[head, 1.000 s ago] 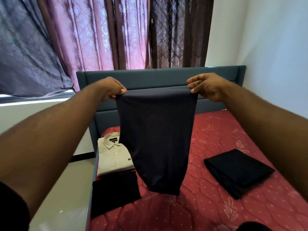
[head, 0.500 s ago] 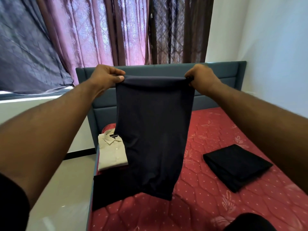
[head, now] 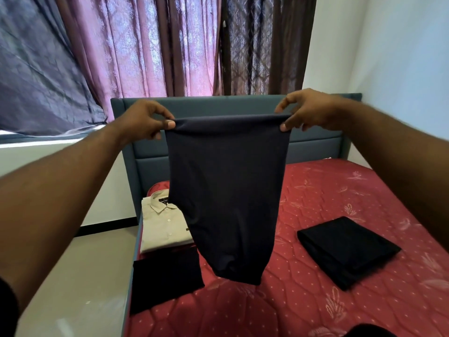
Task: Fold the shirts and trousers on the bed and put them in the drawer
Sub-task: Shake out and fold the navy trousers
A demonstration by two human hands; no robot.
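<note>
A dark navy pair of trousers (head: 228, 198), folded over, hangs in the air above the red mattress (head: 315, 300). My left hand (head: 145, 120) pinches its top left corner and my right hand (head: 303, 110) pinches the top right corner. A folded beige shirt (head: 162, 224) lies at the bed's left edge, partly hidden behind the hanging trousers. In front of it lies a folded black garment (head: 165, 278). Another folded black garment (head: 347, 251) lies on the right of the mattress.
A teal padded headboard (head: 150, 164) stands behind the bed, with purple curtains (head: 145, 45) above it. A white wall (head: 401, 69) runs along the right. Pale floor (head: 80, 276) lies to the left of the bed. Something dark (head: 371, 332) shows at the bottom edge.
Both hands have re-gripped the top fold of the trousers and the cloth has swung slightly; the garment's lower end hangs a little to the right of where it was.
</note>
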